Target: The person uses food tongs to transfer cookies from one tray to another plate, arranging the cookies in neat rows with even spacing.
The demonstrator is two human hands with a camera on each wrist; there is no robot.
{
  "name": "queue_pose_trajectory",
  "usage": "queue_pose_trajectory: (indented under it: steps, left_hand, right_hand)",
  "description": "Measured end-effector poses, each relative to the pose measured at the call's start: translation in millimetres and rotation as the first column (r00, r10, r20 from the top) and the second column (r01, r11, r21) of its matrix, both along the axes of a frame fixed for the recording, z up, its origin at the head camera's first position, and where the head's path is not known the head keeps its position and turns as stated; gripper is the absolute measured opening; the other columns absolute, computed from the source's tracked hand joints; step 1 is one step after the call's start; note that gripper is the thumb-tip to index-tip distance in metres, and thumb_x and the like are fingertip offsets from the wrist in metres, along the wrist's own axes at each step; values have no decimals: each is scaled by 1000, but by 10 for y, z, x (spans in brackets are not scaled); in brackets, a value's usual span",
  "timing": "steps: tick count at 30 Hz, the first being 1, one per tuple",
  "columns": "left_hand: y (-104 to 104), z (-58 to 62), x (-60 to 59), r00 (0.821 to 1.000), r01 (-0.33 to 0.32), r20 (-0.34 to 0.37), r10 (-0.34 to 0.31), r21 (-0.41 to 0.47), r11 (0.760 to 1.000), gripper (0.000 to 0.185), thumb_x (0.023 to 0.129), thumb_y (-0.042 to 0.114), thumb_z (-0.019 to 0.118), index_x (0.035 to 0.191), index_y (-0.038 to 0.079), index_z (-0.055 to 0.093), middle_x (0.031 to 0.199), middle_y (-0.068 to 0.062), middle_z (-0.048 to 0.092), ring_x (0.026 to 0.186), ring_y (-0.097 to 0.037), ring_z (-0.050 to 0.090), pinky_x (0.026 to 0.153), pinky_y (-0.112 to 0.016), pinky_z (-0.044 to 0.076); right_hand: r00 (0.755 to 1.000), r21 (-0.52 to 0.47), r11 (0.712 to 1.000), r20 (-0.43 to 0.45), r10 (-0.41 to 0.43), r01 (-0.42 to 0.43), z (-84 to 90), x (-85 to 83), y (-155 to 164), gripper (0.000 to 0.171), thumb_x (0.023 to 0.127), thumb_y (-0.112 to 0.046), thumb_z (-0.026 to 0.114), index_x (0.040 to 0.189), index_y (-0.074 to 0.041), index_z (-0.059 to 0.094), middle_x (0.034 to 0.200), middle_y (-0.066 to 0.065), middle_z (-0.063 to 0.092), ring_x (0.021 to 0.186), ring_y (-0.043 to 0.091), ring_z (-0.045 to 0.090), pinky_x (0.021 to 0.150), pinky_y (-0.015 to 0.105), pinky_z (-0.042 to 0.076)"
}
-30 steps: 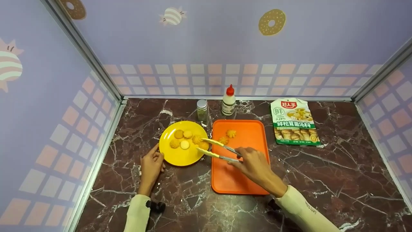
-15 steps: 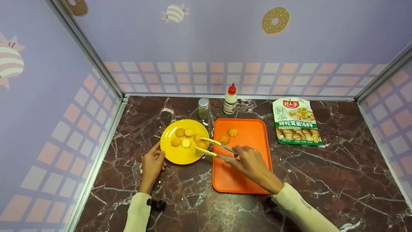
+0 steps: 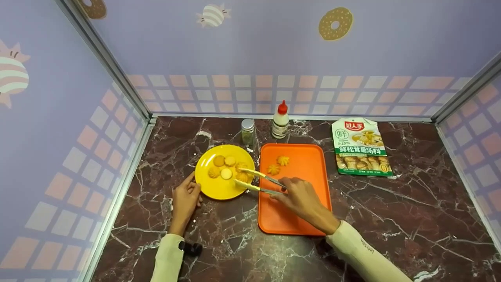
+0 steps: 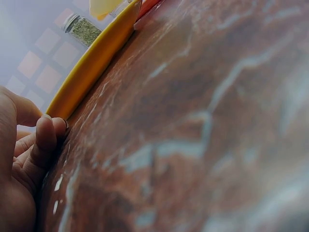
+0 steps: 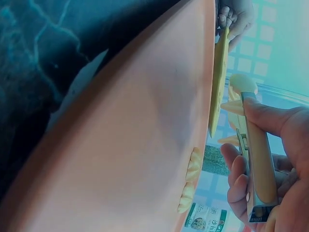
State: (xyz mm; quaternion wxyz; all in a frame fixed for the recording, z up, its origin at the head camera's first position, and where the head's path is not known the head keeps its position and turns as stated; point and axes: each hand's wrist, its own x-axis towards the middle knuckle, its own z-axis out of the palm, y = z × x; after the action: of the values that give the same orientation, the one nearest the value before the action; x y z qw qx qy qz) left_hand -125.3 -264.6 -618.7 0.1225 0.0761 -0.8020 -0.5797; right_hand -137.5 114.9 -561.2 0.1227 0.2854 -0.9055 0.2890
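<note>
At the left rim of a yellow plate [image 3: 211,192], my left hand [image 3: 185,197] pinches the edge between thumb and fingers, as the left wrist view shows on the plate's side [image 4: 91,72]. Several cookies [image 3: 226,174] lie on the plate. My right hand [image 3: 300,199] grips metal tongs [image 5: 263,164] with pale yellow tips, whose arms are spread. The tips reach over the plate's right part, beside two cookies [image 3: 242,177] there; whether they touch them I cannot tell. Under the right hand lies an orange tray [image 3: 291,219] bearing two flower-shaped cookies [image 3: 283,160].
Behind the plate stands a glass jar [image 3: 247,133] of green flakes with a silver lid. A white squeeze bottle [image 3: 280,127] with a red cap is right of it. A green-and-white food pouch [image 3: 362,149] lies right of the tray. Panelled walls enclose the marbled table.
The tongs and right hand have shifted slightly left, farther over the plate. My left hand stays at the plate's rim. The head view has tilted a little.
</note>
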Motion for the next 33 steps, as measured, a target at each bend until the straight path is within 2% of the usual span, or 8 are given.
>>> queue_pose_trajectory:
  steps: [10, 21, 28, 33]
  left_hand:
    - [5, -6, 9, 1000, -9, -10, 9, 14, 1000, 51, 105, -3, 64, 156, -8, 57, 78, -16, 70, 45, -15, 58, 39, -24, 48]
    - [7, 1, 6, 1000, 6, -21, -5, 34, 999, 51, 105, -4, 64, 156, -6, 58, 77, -17, 68, 46, -16, 58, 38, -24, 49]
    - [2, -17, 9, 1000, 0, -27, 1, 22, 1000, 51, 105, -4, 62, 155, -2, 60, 69, -19, 66, 44, -18, 57, 39, -24, 48]
    - [-3, -25, 6, 999, 0, -32, 1, 33, 999, 50, 105, -4, 62, 155, -4, 60, 72, -20, 67, 45, -17, 58, 39, -23, 48]
  right_hand:
    - [1000, 33, 999, -7, 13, -13, -3, -42, -60, 41, 85, -33, 97, 103, -3, 77, 78, 5, 72, 64, 21, 65, 55, 35, 56]
    - [999, 53, 998, 33, 19, -21, 22, -68, -101, 40, 87, -34, 96, 105, -4, 76, 79, 6, 72, 65, 22, 66, 56, 37, 57]
    - [1000, 69, 998, 11, 0, -1, 24, -94, -111, 37, 88, -34, 96, 97, -5, 74, 72, 2, 68, 60, 22, 64, 52, 40, 55]
    - [1000, 73, 997, 12, -2, 1, 31, -122, -116, 36, 88, -33, 96, 98, -6, 73, 72, 3, 68, 61, 23, 64, 52, 41, 55]
